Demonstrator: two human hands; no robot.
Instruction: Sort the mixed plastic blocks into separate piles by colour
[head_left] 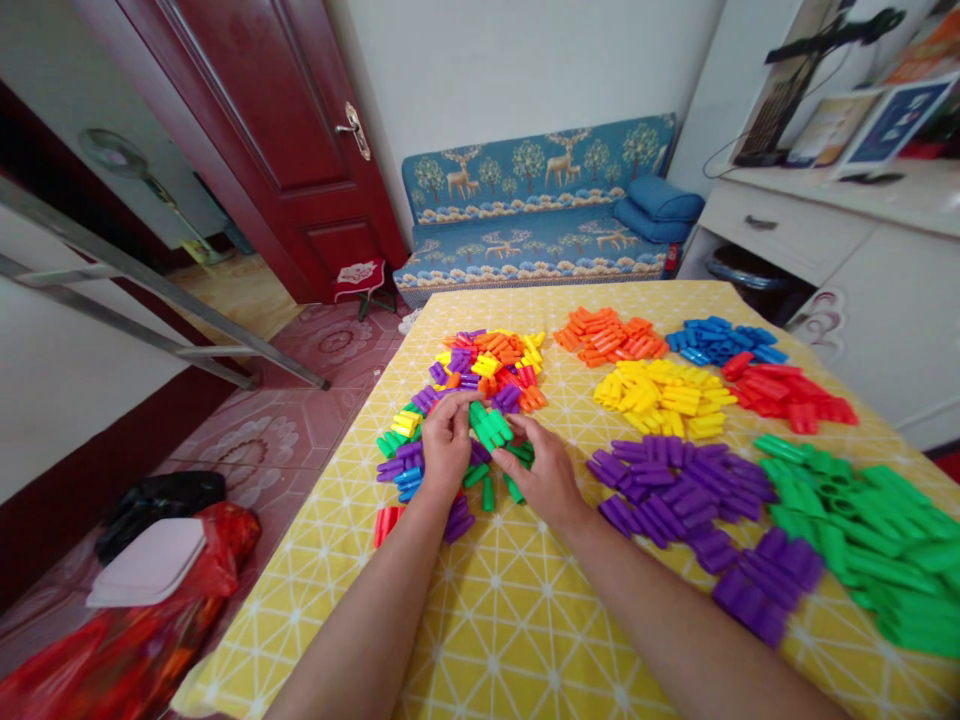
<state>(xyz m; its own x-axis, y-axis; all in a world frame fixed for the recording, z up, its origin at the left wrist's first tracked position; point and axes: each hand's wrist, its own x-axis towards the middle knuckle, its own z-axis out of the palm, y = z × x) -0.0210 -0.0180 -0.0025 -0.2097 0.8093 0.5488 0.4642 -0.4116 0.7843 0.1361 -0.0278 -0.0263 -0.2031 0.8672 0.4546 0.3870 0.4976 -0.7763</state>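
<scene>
My left hand (448, 440) is closed, with its thumb and fingertips at the left side of a small bunch of green plastic tubes (492, 428). My right hand (546, 470) grips the same bunch from the right, its thumb below and its fingers above. The bunch is held just over a mixed pile of short tubes in several colours. Purple tubes (405, 462), blue tubes (409, 484) and red tubes (388, 524) lie left of my left hand. Loose green tubes (488, 493) rest under the hands. Part of the pile is hidden behind my hands.
Sorted heaps lie on the yellow tablecloth (480, 640) to the right: orange tubes (609, 336), yellow tubes (666, 398), blue tubes (724, 341), red tubes (791, 392), purple tubes (679, 485) and green tubes (870, 530). A patterned blue sofa (517, 230) stands beyond the table.
</scene>
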